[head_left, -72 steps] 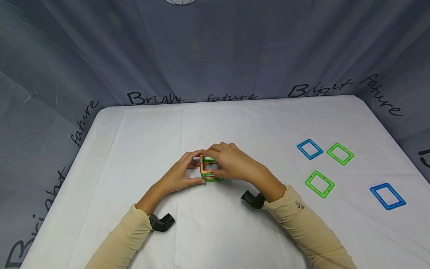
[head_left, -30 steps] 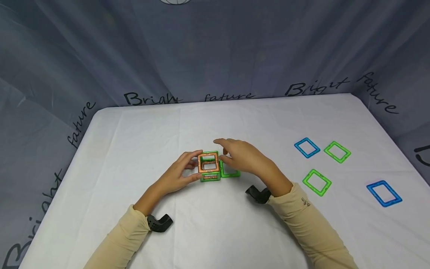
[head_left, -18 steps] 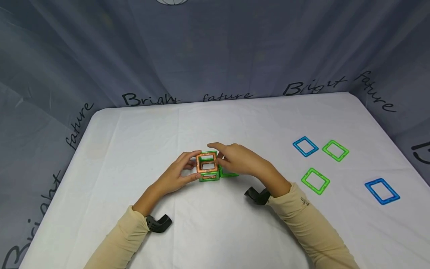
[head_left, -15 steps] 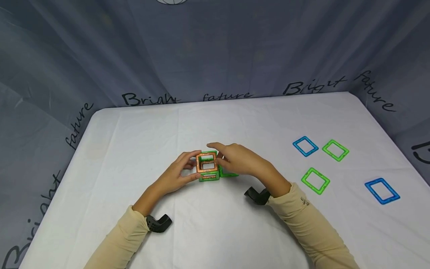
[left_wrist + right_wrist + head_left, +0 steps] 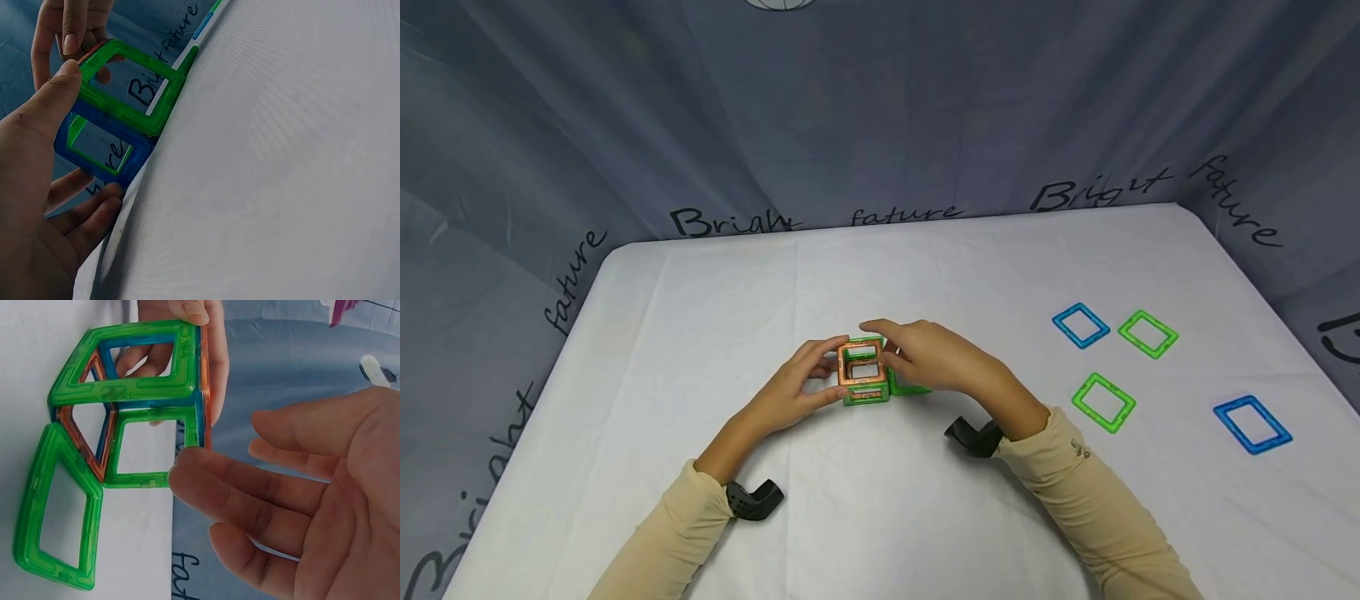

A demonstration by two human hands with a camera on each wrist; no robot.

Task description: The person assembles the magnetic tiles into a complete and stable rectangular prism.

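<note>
A cube of magnetic tiles (image 5: 862, 381) stands on the white table, with an orange tile on top, green ones front and back and a blue tile (image 5: 94, 167) on its left. Its right side is unfilled. My left hand (image 5: 793, 379) grips the cube from the left, thumb at the front top edge and index finger at the back. A green tile (image 5: 90, 537) lies flat against the cube's bottom right edge, partly hidden by my right hand (image 5: 936, 354) in the head view. That hand hovers at the cube's right edge, fingers loosely bent and holding nothing.
Loose tiles lie flat at the right: a blue tile (image 5: 1067, 333), a green tile (image 5: 1137, 344), another green tile (image 5: 1092, 416) nearer me, and a blue tile (image 5: 1233, 432) farther right. A grey curtain (image 5: 880, 125) with handwriting surrounds the table.
My right hand has come off the cube's top and drawn right, uncovering the flat green tile, then eased slightly back left. My left hand keeps its hold on the cube.
</note>
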